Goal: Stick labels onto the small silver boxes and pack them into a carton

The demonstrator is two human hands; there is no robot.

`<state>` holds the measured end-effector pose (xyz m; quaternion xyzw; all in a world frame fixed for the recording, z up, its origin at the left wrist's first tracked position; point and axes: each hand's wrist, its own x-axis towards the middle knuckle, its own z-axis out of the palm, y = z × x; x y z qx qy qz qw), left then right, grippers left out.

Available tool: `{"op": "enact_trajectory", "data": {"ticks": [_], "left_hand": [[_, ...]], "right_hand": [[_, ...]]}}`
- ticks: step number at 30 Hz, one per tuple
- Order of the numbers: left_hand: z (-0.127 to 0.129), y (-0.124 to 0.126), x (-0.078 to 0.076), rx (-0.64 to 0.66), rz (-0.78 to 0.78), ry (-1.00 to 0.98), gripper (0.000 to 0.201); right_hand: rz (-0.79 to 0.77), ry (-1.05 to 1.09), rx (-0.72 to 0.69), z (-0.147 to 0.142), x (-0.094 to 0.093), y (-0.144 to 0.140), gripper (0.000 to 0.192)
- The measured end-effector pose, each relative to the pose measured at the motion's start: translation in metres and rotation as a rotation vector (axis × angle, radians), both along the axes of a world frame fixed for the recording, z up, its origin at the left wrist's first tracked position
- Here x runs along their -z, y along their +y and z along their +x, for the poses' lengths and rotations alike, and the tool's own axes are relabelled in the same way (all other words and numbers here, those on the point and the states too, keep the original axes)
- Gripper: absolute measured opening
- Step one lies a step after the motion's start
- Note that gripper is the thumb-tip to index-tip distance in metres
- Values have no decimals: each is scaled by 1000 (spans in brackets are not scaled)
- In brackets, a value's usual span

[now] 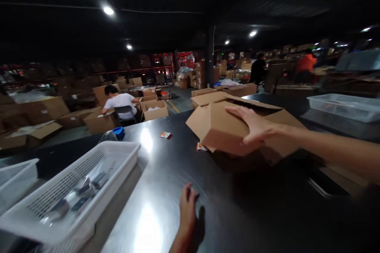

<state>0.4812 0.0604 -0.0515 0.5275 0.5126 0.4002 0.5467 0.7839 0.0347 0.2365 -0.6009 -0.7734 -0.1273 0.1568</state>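
My right hand reaches in from the right and grips a brown cardboard box, its fingers over the upper edge and its thumb on the near side. The box looks tilted, and raised flaps show behind my hand. Low in the middle, my left hand is over the dark, shiny table, its fingers loosely bent and slightly apart, with nothing visible in them. Beside the box lies a small orange-and-white packet, partly covered by it. Another such packet lies farther left.
A white plastic basket with clear-wrapped items stands at left, near another basket. A blue round object sits at the far edge. A phone-like dark slab and a pale tray are at right. Beyond, a person sits among cartons.
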Motion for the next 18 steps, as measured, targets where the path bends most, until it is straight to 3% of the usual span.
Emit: {"op": "enact_trajectory", "data": {"ticks": [2,5,7,8,10,12,15,18], "left_hand": [[-19,14,-17,-103,-71,-77,49],[-57,13,-41,-159,-96,-112,44],[-75,-8,-54,-138,-75,-97,42],[-80,-23,-59,-113,-69,-79,40],[-83,-53,-64,-70,-66,-25,41],[-81,-77,-65,-138,-12,42,46],[-80,-99,-62,-192,18,112,39],[-83,-109,-51,-160,37,161,43]], "right_hand": [[-180,-54,-389,-34,40,-7,127],[-422,-198,-912,-88,106,-5,126],[-452,-246,-1088,-116,135,2,110],[-409,-245,-1104,-126,142,6,98],[-262,-214,-1010,-139,146,14,67],[-111,-169,-802,-145,148,18,51],[-21,65,-489,-143,169,2,50],[-110,372,-270,-120,216,-48,57]]}}
